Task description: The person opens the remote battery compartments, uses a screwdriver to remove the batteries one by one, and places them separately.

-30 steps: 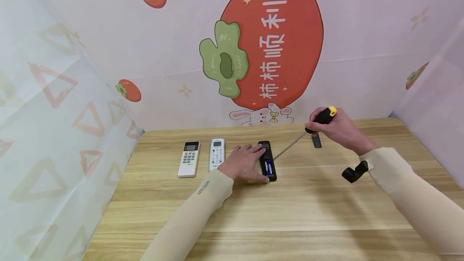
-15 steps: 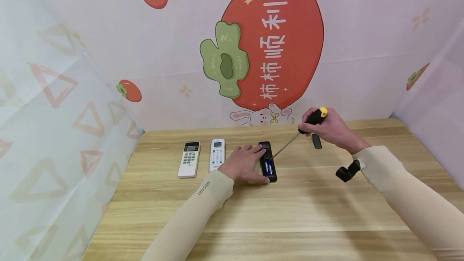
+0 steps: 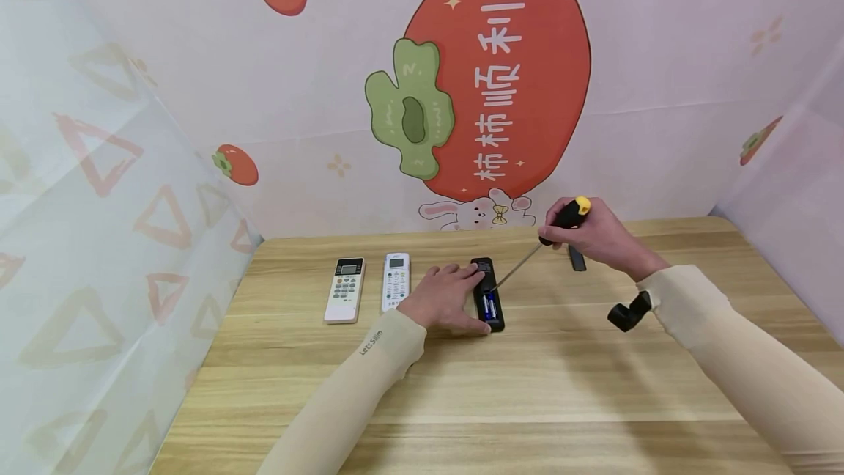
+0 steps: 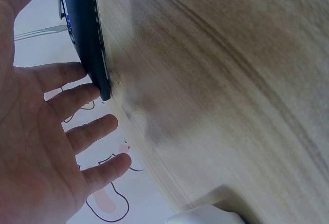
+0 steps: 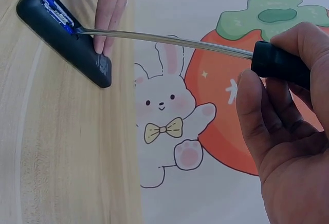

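Note:
A black remote control (image 3: 486, 284) lies back up on the wooden table, its battery compartment uncovered. Two blue batteries (image 3: 490, 306) sit side by side in it. My left hand (image 3: 443, 297) rests against the remote with fairly straight, spread fingers: thumb at the near end, fingertips towards the far end. My right hand (image 3: 605, 239) grips the black and yellow handle of a screwdriver (image 3: 565, 223). In the right wrist view the shaft (image 5: 169, 41) slants down to the remote, its tip at the end of the batteries (image 5: 58, 12). The tip's exact contact is too small to tell.
Two white remotes lie to the left, one with a dark top (image 3: 345, 290) and one slimmer (image 3: 395, 282). A small black piece, like a battery cover (image 3: 577, 258), lies beyond the screwdriver. A patterned wall covering (image 3: 310, 189) stands behind the table (image 3: 527, 387).
My right hand has moved left with the screwdriver, and its tip has shifted from the remote's right edge to the end of the battery compartment. The left hand has stayed put.

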`<action>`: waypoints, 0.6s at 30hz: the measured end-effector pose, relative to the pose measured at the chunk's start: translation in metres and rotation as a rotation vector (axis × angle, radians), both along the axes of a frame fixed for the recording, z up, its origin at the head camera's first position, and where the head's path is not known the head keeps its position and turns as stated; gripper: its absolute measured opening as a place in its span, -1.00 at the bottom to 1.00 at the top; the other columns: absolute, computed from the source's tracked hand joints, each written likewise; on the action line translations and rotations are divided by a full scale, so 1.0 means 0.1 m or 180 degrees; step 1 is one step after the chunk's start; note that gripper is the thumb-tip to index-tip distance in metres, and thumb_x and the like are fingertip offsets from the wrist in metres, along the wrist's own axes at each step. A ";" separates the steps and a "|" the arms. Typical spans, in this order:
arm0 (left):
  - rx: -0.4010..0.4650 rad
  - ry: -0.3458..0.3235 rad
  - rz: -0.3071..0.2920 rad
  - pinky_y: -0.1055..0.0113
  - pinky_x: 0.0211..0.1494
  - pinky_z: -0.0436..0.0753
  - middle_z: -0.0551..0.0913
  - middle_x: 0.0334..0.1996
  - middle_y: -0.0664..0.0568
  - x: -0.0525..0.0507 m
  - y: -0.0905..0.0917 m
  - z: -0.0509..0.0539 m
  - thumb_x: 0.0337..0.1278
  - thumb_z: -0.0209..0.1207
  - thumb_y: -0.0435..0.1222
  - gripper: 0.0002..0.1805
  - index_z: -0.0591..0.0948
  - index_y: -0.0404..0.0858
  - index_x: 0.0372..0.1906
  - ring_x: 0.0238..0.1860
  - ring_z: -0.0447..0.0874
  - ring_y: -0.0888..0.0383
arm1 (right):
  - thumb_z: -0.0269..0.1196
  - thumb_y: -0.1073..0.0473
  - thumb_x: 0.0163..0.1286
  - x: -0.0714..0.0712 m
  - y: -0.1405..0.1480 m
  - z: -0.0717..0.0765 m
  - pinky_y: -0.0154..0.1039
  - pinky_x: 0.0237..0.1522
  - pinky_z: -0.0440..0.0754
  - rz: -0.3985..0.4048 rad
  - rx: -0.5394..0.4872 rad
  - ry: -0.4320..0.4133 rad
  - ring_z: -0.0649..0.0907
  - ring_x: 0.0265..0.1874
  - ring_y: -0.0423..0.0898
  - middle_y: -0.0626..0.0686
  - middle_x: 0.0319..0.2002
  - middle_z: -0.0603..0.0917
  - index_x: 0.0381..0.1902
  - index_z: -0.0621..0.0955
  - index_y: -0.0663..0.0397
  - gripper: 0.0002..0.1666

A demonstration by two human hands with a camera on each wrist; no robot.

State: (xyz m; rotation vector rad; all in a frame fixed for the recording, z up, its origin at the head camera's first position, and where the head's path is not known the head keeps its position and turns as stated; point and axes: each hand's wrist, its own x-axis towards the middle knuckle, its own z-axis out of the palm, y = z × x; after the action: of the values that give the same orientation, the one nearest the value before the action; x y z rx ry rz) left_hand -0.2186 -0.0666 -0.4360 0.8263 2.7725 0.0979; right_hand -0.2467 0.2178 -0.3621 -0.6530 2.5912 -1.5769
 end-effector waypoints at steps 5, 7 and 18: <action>0.0020 0.0000 0.0014 -0.11 0.53 0.16 0.20 0.57 0.09 0.00 0.00 -0.01 -0.02 0.25 0.41 0.08 0.28 -0.01 0.57 0.54 0.15 -0.03 | 0.40 0.20 0.37 0.00 -0.02 0.02 -0.18 -0.32 0.70 0.0040 0.0053 0.0018 0.67 -0.40 0.10 0.14 -0.32 0.66 -0.28 0.63 0.21 -0.82; 0.0011 0.0000 0.0011 -0.11 0.53 0.16 0.20 0.57 0.09 -0.01 0.00 -0.01 -0.02 0.25 0.41 0.08 0.28 -0.01 0.57 0.54 0.15 -0.03 | 0.41 0.20 0.36 0.00 -0.04 0.04 -0.18 -0.32 0.72 0.0058 0.0110 0.0052 0.68 -0.40 0.09 0.13 -0.29 0.66 -0.29 0.64 0.19 -0.82; -0.0019 0.0016 0.0001 -0.11 0.52 0.17 0.20 0.56 0.10 -0.01 0.00 -0.01 -0.02 0.24 0.42 0.08 0.28 0.01 0.57 0.54 0.15 -0.03 | 0.44 0.27 0.27 0.09 -0.30 0.21 -0.15 -0.42 0.72 0.0100 0.0454 0.0342 0.70 -0.52 0.03 0.06 -0.45 0.68 -0.43 0.64 0.11 -0.85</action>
State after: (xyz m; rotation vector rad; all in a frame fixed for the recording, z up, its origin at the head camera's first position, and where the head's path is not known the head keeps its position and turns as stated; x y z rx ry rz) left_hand -0.2199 -0.0664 -0.4371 0.8256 2.7764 0.0877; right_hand -0.2379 0.1875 -0.3411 -0.7821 2.7232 -1.3689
